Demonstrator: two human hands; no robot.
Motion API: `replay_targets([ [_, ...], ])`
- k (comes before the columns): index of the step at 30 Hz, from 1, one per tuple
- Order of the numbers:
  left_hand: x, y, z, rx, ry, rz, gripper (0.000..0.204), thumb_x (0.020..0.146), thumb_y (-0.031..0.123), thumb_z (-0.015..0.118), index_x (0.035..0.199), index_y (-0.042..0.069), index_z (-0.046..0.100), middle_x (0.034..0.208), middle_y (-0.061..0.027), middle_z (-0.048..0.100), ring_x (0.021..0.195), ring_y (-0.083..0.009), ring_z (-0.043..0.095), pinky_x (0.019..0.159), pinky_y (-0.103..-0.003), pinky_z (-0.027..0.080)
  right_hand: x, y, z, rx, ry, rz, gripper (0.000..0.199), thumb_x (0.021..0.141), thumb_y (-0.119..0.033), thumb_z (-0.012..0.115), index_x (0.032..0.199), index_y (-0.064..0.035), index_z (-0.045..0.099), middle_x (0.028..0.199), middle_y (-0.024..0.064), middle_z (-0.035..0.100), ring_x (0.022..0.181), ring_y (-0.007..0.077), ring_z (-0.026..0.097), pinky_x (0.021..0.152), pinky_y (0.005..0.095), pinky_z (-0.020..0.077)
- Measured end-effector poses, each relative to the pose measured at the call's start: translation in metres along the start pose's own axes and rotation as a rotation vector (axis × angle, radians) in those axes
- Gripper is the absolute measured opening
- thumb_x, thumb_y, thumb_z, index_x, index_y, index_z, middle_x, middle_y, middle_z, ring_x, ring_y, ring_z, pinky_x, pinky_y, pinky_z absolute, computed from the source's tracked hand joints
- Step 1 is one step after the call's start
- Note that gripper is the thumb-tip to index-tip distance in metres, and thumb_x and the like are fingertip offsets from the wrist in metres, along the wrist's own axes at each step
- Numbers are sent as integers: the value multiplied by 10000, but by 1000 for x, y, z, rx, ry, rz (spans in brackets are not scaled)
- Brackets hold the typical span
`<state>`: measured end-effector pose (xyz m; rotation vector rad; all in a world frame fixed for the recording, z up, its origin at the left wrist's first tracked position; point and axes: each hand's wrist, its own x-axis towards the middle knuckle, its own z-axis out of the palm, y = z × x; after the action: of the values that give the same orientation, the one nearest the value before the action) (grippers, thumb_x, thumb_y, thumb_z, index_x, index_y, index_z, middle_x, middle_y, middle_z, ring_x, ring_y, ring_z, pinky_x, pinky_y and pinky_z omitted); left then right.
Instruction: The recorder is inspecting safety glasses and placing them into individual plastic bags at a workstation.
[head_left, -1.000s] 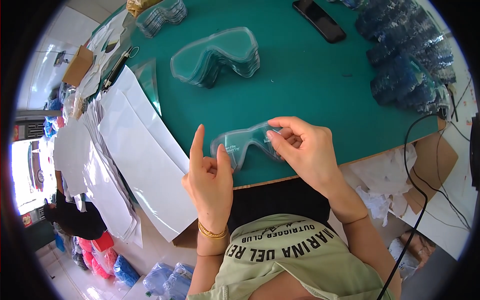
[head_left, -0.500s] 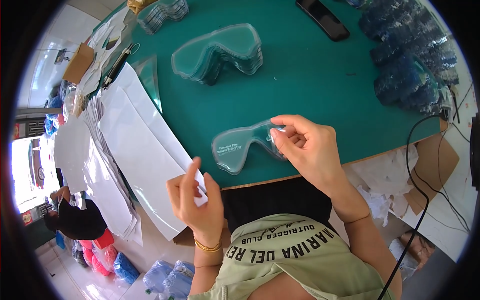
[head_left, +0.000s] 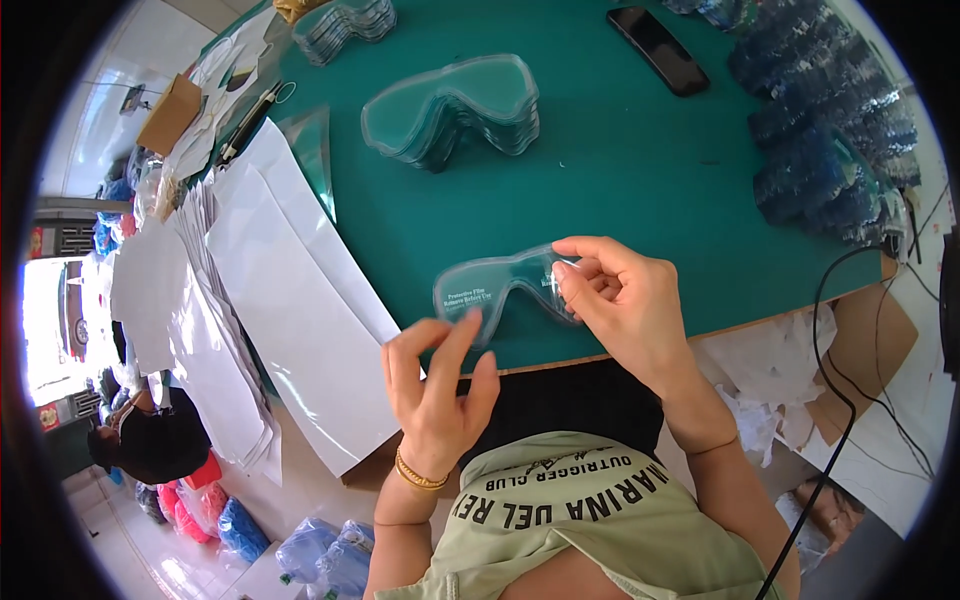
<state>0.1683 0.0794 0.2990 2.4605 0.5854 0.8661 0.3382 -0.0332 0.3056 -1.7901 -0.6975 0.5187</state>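
Lens (head_left: 470, 275): one, clear, goggle-shaped, pale lettering on the left lobe; over the green table (head_left: 640, 170), close to its near edge. Gripped at its three o'clock end, the body reaching from the grip toward nine o'clock.

Right hand (head_left: 635, 310): thumb and forefinger pinching the lens; remaining fingers curled.

Left hand (head_left: 432, 385): at the lens's seven o'clock, fingers parted; one fingertip overlaps the left lobe's lower part, contact cannot be told.

Surroundings, taken from the lens:
- Large stack (head_left: 450, 100) of like lenses, between eleven and twelve.
- Small stack (head_left: 345, 30), farther off, eleven.
- Phone (head_left: 658, 50), black, one.
- Bluish bundles (head_left: 830, 140), two.
- White sheets (head_left: 290, 300), nine.
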Motion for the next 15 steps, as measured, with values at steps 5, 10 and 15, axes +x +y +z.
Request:
replay_targets([
  [5, -11, -10, -11, 236, -50, 0, 270, 710, 66, 726, 978, 73, 759, 920, -73, 545, 844, -244, 477, 722, -343, 413, 1, -1, -2, 7, -15, 28, 203, 897, -78, 677, 1072, 25, 670, 749, 72, 684, 590, 73, 618, 526, 200, 490],
  [10, -17, -15, -16, 140, 35, 41, 250, 756, 118, 703, 999, 106, 757, 966, -85, 539, 906, -263, 468, 780, -369, 408, -1, 0, -2, 6, -2, -13, 204, 898, -78, 676, 1071, 30, 669, 748, 72, 682, 595, 74, 620, 532, 201, 492],
  [15, 1, 5, 5, 370, -203, -5, 463, 809, 184, 708, 1262, 113, 640, 1123, -141, 459, 1029, -308, 398, 896, -411, 358, -1, 2, -1, 21, -4, 10, 206, 901, -86, 674, 1074, 27, 671, 747, 75, 682, 596, 76, 622, 532, 202, 493],
])
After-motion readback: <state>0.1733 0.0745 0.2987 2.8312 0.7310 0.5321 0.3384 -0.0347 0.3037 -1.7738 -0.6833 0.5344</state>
